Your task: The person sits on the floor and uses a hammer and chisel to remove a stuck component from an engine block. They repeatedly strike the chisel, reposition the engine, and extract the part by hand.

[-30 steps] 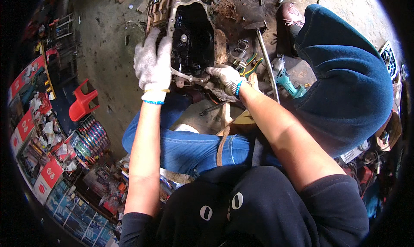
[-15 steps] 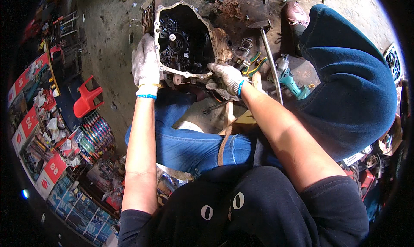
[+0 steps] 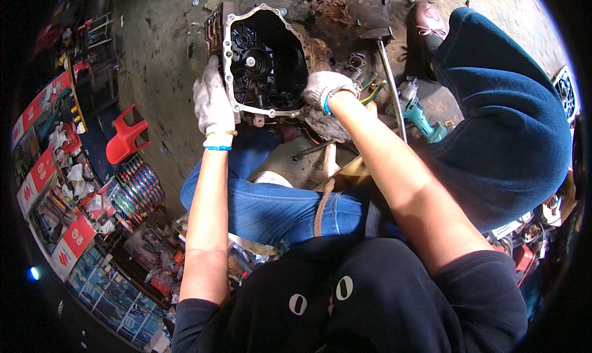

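Observation:
A metal gearbox housing (image 3: 266, 112) stands on the floor ahead of me, its hollow, oily black inside facing up toward me. Bolt holes run along its pale rim, and ribs show on its left side. My left hand (image 3: 213, 100), in a white knit glove, holds the housing's left side, with some fingers hidden against it. At the lower right corner, my gloved right hand (image 3: 330, 89) is closed on the rim, its fingertips out of sight. A grey rag (image 3: 325, 127) lies just below that hand.
Right of the housing lie a hammer (image 3: 390, 82), a teal power tool (image 3: 421, 115), green-and-yellow handled pliers (image 3: 374, 93) and a small round metal part (image 3: 356, 61). Someone's denim-covered leg (image 3: 493, 125) is at the right. A red plastic chair (image 3: 126, 135) and cluttered shelves stand left.
My right hand has turned over and curled inward at the rim's lower right corner. My left hand has slid slightly down the housing's side. The whole view has shifted a little.

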Action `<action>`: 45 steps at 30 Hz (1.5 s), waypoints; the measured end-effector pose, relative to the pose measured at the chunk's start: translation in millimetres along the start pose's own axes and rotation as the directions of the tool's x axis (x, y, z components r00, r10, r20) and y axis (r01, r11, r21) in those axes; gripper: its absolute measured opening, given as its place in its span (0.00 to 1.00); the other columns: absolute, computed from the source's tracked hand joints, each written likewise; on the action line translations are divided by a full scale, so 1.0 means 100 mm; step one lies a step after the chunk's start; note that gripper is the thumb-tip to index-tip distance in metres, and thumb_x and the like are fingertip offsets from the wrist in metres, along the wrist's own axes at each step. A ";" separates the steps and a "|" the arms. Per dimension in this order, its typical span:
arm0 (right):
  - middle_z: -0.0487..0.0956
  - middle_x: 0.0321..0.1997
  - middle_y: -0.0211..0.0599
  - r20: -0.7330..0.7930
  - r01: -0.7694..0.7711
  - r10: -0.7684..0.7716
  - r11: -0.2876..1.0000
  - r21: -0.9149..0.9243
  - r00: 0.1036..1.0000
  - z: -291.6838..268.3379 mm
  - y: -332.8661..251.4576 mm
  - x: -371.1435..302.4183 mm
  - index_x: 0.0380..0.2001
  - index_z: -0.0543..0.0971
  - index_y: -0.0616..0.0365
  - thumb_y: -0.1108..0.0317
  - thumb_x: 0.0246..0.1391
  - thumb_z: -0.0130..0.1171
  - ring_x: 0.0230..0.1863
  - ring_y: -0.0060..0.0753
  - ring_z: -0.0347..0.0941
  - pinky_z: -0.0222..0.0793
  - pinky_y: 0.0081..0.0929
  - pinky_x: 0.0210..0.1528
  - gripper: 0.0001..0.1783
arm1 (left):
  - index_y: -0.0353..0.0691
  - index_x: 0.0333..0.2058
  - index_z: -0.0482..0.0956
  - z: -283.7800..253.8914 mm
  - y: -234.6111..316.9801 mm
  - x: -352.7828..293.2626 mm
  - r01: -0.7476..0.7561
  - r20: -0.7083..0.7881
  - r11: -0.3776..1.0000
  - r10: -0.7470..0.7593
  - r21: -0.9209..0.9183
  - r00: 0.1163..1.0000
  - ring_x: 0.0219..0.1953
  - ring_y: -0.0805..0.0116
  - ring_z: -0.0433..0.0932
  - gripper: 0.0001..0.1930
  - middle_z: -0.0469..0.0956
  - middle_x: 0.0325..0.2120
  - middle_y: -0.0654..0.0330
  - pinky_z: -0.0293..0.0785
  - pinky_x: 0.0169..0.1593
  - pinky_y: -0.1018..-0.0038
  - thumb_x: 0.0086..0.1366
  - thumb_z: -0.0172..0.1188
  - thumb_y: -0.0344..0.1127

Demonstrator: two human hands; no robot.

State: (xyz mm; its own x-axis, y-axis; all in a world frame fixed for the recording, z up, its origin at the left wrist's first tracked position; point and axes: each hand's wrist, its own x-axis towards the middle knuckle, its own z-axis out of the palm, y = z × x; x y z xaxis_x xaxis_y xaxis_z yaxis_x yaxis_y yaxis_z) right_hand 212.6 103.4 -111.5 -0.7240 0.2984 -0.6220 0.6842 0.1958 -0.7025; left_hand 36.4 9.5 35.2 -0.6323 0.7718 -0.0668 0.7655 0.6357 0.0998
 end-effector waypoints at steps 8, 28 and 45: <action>0.83 0.55 0.50 0.121 0.138 -0.295 0.723 0.677 0.948 -0.15 -0.41 0.05 0.62 0.76 0.57 0.59 0.50 0.73 0.50 0.37 0.80 0.76 0.33 0.51 0.35 | 0.47 0.64 0.71 0.02 -0.03 -0.10 -0.146 -0.076 0.986 0.152 0.078 0.985 0.53 0.44 0.76 0.22 0.77 0.49 0.42 0.72 0.57 0.55 0.74 0.45 0.40; 0.85 0.48 0.43 0.149 0.129 -0.272 0.785 0.606 0.951 0.20 -0.31 0.15 0.57 0.80 0.60 0.42 0.59 0.65 0.44 0.34 0.79 0.74 0.31 0.51 0.35 | 0.42 0.58 0.79 0.18 0.09 -0.65 -0.168 -0.264 0.967 0.115 -0.189 0.958 0.46 0.47 0.76 0.20 0.77 0.44 0.45 0.71 0.53 0.56 0.68 0.56 0.37; 0.83 0.54 0.48 0.315 0.672 -0.724 0.688 0.272 0.614 0.34 -0.48 0.58 0.58 0.76 0.65 0.49 0.67 0.50 0.47 0.41 0.81 0.74 0.34 0.54 0.30 | 0.42 0.58 0.79 0.15 0.13 -0.64 -0.161 -0.247 0.979 0.125 -0.129 0.961 0.47 0.46 0.76 0.21 0.77 0.45 0.44 0.71 0.53 0.54 0.67 0.57 0.37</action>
State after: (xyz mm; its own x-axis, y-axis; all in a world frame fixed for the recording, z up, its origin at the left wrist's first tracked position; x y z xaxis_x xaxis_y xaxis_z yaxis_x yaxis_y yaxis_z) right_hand 134.8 79.8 -125.5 -0.9673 -0.2531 0.0179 -0.0397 0.0812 -0.9959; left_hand 88.9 -31.5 25.9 -0.5413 0.8183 0.1931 0.8351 0.4966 0.2364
